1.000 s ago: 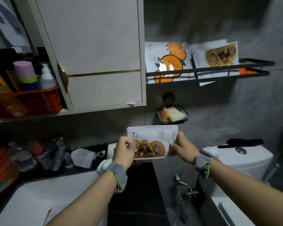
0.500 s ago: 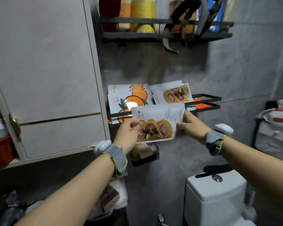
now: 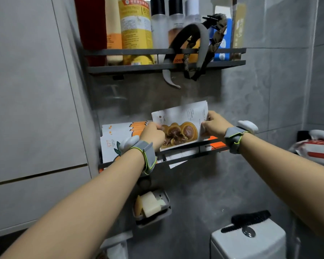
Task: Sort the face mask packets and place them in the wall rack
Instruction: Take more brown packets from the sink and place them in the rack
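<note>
Two hands hold one face mask packet (image 3: 183,118), printed with brown mushrooms, at the lower wall rack (image 3: 178,159). The left hand (image 3: 153,135) pinches the packet's left edge with curled fingers; the right hand (image 3: 213,125) grips its right edge in the same manner. The packet is tilted, right corner higher, with its bottom edge at the front rail over the right half of the rack. Whether that edge sits inside the rack cannot be determined. A stack of orange-print packets (image 3: 120,131) stands in the left half of the same rack, leaning toward the wall, just beside the held packet. Each wrist carries a grey strap with a white device. An upper rack (image 3: 129,67) on the same wall carries bottles (image 3: 135,30), and headbands (image 3: 187,38) hang over its front rail. A soap dish (image 3: 153,219) holding soap bars is fixed to the wall below the lower rack. A toilet tank (image 3: 247,243) stands at the lower right, and a cabinet (image 3: 30,90) occupies the left side.
</note>
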Demonstrator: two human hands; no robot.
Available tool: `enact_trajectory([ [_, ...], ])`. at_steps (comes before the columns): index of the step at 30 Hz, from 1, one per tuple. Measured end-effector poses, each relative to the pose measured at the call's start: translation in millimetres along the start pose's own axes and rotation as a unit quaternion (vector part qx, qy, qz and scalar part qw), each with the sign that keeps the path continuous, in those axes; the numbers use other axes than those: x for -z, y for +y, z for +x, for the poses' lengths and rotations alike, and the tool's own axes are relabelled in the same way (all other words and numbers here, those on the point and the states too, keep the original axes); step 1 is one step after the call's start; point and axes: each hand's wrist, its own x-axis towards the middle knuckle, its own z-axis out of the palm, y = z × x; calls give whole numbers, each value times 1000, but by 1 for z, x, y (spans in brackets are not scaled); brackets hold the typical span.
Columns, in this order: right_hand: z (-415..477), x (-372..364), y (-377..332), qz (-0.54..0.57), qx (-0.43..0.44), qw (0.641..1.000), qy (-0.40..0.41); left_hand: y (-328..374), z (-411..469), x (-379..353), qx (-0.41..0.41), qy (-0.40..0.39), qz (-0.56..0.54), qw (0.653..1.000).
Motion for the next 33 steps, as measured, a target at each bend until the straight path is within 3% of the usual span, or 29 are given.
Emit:
enact_trajectory([
  [8, 27, 5, 25, -26, -19, 999, -1, 16, 12, -13, 23, -12, 77, 997],
  [12, 32, 5, 41, -99, -52, 993, -32, 15, 11, -19, 48, -55, 187, 980],
  [15, 32, 10, 44, -132, -57, 989, -33, 12, 14, -25, 60, -36, 221, 973],
  [19, 38, 14, 48, -188, -62, 979, -48, 15, 15, -32, 84, -67, 256, 961],
  [24, 46, 17, 54, -234, -51, 966, -95, 21, 16, -34, 52, -103, 321, 940],
  [33, 51, 23, 58, -212, -7, 972, -100, 20, 35, -33, 17, -108, 292, 950],
])
